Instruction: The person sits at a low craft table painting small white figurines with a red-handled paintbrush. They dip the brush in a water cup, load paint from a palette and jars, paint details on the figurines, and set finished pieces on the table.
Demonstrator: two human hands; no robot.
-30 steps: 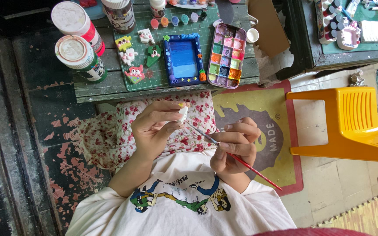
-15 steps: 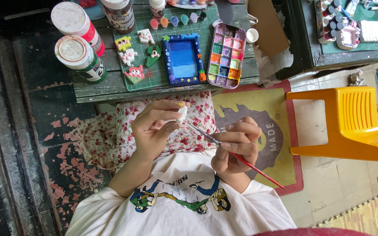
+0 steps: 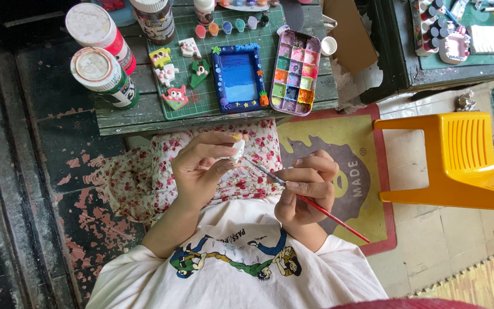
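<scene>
Two paint jars (image 3: pixel 103 54) at left of bench. Left hand (image 3: pixel 201 169) curled around small white figurine (image 3: pixel 238 150), held over floral lap cloth (image 3: pixel 144 171). Right hand (image 3: pixel 307 191) pinches red-handled brush (image 3: pixel 315 206), tip touching figurine. Paint palette (image 3: pixel 294 73) on bench; yellow stool (image 3: pixel 458 160) far right

Left hand (image 3: pixel 204 166) fingers curled; right hand (image 3: pixel 304 191) fingers pinched.
</scene>
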